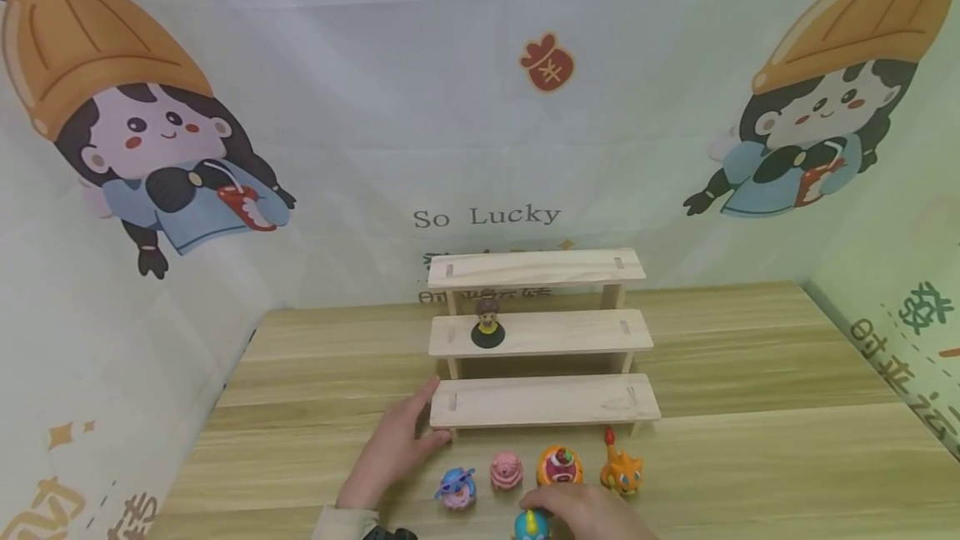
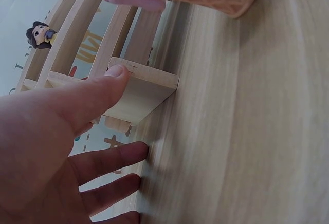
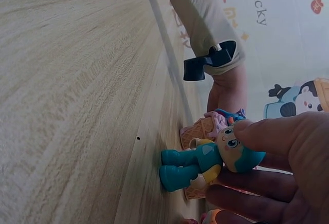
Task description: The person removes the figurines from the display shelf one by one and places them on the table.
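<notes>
My left hand point(image 1: 397, 444) is at the left end of a three-step wooden display stand point(image 1: 543, 402). In the left wrist view its thumb touches the stand's lowest step, the other fingers spread out. My right hand point(image 1: 592, 513) pinches the head of a teal toy figure point(image 3: 190, 160), which stands upright on the table in front of the stand. A row of toys lies nearby: a blue-and-pink ice-cream-cone figure point(image 1: 457, 494), a pink figure point(image 1: 507, 471), an orange round toy point(image 1: 559, 467) and an orange dragon figure point(image 1: 622, 473). A dark-haired figurine point(image 1: 487, 325) stands on the middle step.
The wood-grain table point(image 1: 750, 365) stretches out on both sides of the stand. Behind it hangs a pale printed cloth point(image 1: 390, 107) with cartoon girls and lettering, which also covers both sides.
</notes>
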Motion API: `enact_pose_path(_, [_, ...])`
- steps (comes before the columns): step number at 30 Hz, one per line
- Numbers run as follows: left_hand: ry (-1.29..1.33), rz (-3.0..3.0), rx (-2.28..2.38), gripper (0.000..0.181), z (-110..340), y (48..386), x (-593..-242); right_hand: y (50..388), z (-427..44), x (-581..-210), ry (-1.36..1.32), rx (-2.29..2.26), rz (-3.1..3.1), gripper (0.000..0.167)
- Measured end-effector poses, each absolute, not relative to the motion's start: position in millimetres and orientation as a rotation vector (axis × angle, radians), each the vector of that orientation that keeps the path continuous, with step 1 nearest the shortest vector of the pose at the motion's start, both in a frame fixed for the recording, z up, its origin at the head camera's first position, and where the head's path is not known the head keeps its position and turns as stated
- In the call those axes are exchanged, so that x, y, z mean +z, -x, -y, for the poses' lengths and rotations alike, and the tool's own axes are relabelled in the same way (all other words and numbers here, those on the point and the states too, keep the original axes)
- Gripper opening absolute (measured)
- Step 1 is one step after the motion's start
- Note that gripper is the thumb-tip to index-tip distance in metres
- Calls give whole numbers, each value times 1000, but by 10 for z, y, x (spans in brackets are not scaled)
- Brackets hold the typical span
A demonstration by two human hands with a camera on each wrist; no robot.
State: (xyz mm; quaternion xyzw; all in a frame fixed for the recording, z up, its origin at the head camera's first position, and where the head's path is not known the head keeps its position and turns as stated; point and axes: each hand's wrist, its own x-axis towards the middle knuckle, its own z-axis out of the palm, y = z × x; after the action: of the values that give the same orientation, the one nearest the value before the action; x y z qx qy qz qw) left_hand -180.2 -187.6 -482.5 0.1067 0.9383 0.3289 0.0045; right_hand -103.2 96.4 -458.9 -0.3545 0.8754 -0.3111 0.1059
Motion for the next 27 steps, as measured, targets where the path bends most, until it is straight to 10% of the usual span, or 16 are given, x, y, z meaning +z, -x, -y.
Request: enact_pose_path(27, [-282, -2918, 1039, 79, 1869, 1797, -4818, 1021, -980, -4626, 1079, -917, -2642, 53])
